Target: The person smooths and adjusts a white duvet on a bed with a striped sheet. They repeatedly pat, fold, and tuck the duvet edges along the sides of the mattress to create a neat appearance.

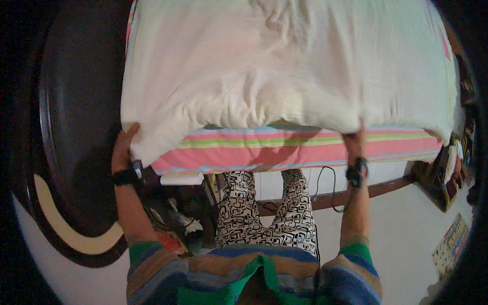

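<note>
A cream blanket (284, 66) is spread over the bed, wrinkled along its middle and bunched at the near edge. Below that edge shows a striped bedsheet (305, 150) in pink, green and pale blue, hanging over the side of the mattress. My left hand (123, 146) is closed on the blanket's near left corner, thumb on top. Farther right, my right hand (354, 141) grips the near edge of the same blanket. Cloth hides most of the fingers of both hands.
A dark curved headboard (81, 112) with a pale inlay stands along the left. Under the bed's near left corner are cluttered items (188, 218). A thin cable (334, 185) hangs near my legs. At the right stands a wooden shelf (442, 178) with cloths.
</note>
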